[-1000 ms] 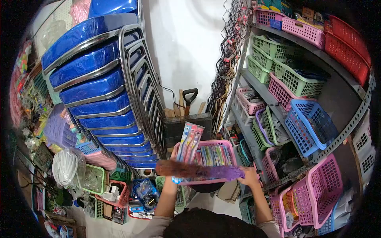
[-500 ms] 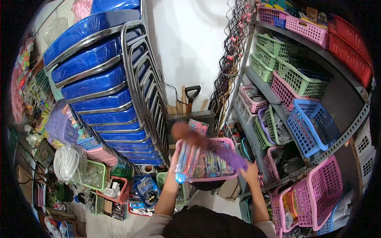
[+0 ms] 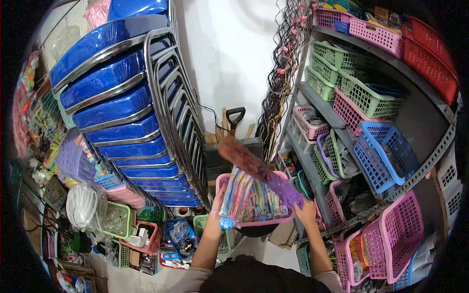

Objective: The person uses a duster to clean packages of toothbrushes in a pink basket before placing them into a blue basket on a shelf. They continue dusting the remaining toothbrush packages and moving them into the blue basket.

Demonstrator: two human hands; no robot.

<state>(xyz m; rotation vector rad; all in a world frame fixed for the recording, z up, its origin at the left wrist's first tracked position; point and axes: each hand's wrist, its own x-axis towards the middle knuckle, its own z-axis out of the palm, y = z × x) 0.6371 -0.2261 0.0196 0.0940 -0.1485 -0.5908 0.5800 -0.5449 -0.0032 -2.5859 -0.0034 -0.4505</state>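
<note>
A pink plastic basket (image 3: 220,180) is held in front of my body, filled with plastic-wrapped packets (image 3: 238,195) in several colours. My left hand (image 3: 216,201) is closed on the basket's left side, next to a long clear packet with a blue end. My right hand (image 3: 306,213), at the basket's right edge, is closed around the end of a feather duster (image 3: 259,171). The duster has brown and purple feathers and slants up and left across the packets, covering some of them. Its handle is hidden in my fingers.
Blue padded chairs (image 3: 119,107) are stacked high on the left. Metal shelves (image 3: 320,110) with coloured baskets rise on the right. Several filled baskets (image 3: 141,237) stand on the floor at the left. A shovel handle (image 3: 235,116) leans against the white wall.
The duster has shifted slightly right and down and looks less blurred. A pink packet seen behind the basket's far edge no longer shows there. Both hands keep their holds.
</note>
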